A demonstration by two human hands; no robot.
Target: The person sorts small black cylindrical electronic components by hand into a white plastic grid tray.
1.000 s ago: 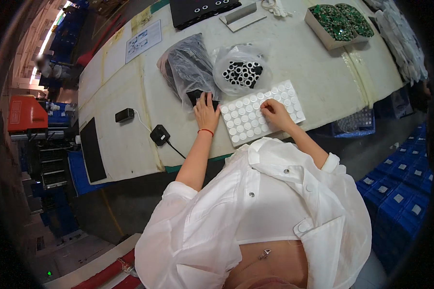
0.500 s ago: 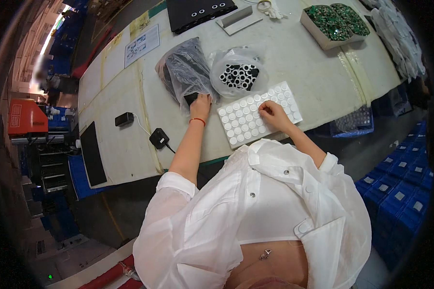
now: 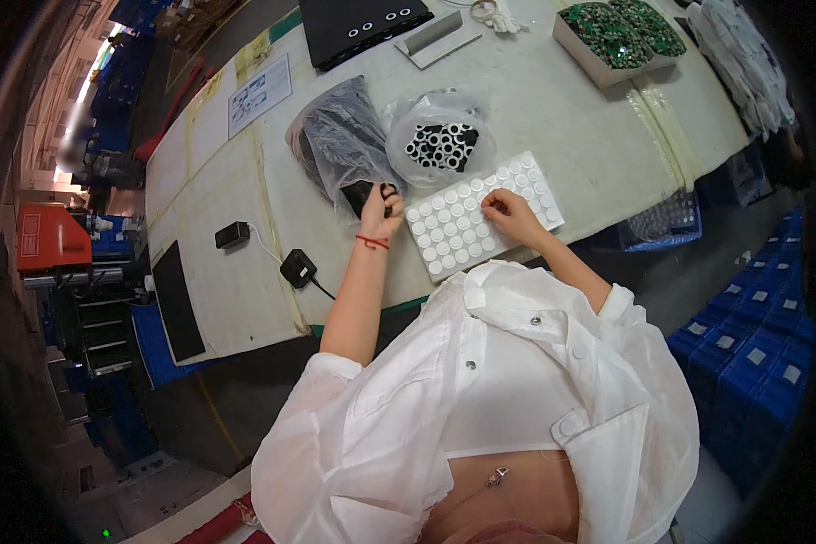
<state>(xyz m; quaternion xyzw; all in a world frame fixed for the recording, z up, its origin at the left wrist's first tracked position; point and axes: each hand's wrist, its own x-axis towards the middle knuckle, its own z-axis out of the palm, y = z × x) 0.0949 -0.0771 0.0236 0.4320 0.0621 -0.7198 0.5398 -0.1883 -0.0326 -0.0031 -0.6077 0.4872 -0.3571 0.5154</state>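
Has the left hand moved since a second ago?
Yes. The left hand, holding a small black part, has shifted off the white tray's left corner toward the grey bag.

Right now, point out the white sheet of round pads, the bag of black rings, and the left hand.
White sheet (image 3: 517,195), head view, far right part.
Bag of rings (image 3: 440,145), head view, middle.
Left hand (image 3: 381,210), head view, back.

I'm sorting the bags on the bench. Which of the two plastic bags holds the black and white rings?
The clear plastic bag on the right, just above the white sheet of round pads. The other bag, left of it, holds dark stuff and no visible rings.
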